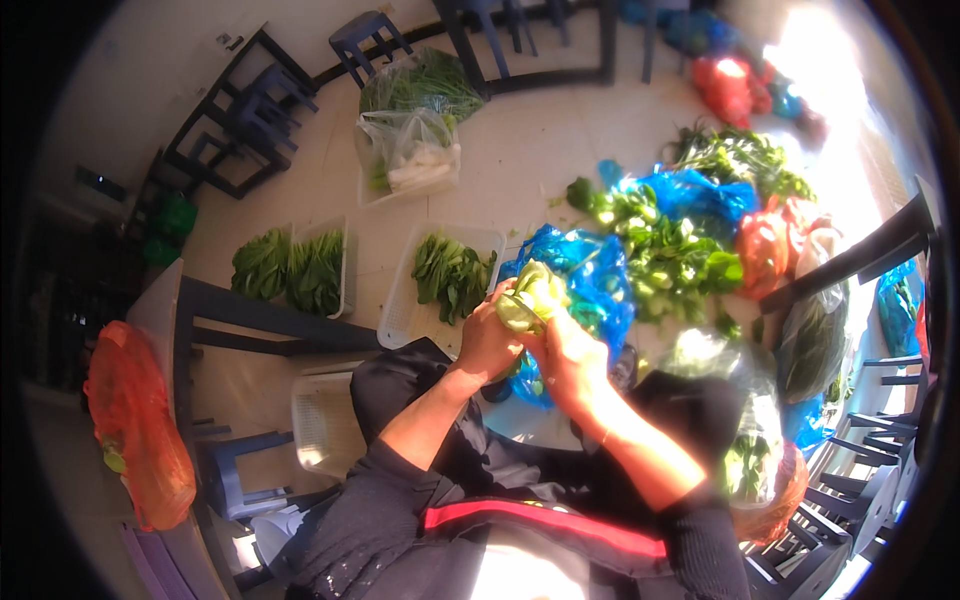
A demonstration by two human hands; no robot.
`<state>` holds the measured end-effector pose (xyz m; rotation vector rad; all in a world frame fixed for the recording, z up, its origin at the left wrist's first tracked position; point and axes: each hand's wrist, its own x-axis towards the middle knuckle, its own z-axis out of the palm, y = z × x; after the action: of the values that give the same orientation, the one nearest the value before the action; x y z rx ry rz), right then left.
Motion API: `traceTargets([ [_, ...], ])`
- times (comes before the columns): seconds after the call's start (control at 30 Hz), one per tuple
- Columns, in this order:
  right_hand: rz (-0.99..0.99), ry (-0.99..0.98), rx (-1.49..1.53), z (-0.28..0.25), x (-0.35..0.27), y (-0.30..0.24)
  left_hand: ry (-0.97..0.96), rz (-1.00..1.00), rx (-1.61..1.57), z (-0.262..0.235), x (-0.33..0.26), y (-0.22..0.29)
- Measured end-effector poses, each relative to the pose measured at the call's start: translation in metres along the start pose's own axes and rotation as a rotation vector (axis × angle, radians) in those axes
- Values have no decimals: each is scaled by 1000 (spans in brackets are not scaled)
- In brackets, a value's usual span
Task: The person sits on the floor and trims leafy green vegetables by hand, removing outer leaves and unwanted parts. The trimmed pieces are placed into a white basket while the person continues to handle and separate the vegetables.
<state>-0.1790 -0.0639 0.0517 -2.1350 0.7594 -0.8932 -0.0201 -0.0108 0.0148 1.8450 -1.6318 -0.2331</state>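
Both my hands come together in front of me around a pale green leafy vegetable (533,297). My left hand (488,340) grips it from the left side. My right hand (572,365) is closed on its lower right part; the fingertips are partly hidden. Right behind it lies a crumpled blue plastic bag (605,275). Just left of my hands stands a white plastic basket (398,300) with dark leafy greens (452,275) in it. Farther left, more bunches of greens (315,272) fill another white basket (350,270).
Loose leafy greens (680,255) are heaped on the floor at the right, beside red bags (775,240). A clear bag of white-stemmed vegetables (420,155) sits farther back. An empty-looking basket (325,420) stands by my left knee. A table leg (185,350) and stools (365,40) stand around.
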Motion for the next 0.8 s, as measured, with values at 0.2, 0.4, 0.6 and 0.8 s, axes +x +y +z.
traceTargets([
  [0.2, 14, -30, -81, 3, 4, 4, -8, -372, -120, 1, 0, 10],
  [0.4, 154, -92, -134, 13, 2, 12, -42, -522, -44, 1, 2, 18],
  [0.6, 184, -108, -128, 0, 2, 6, 81, -367, -132, -1, 16, 13],
  [0.8, 293, 3, 21, -11, 6, 6, 231, -284, -955, -15, 24, 30],
])
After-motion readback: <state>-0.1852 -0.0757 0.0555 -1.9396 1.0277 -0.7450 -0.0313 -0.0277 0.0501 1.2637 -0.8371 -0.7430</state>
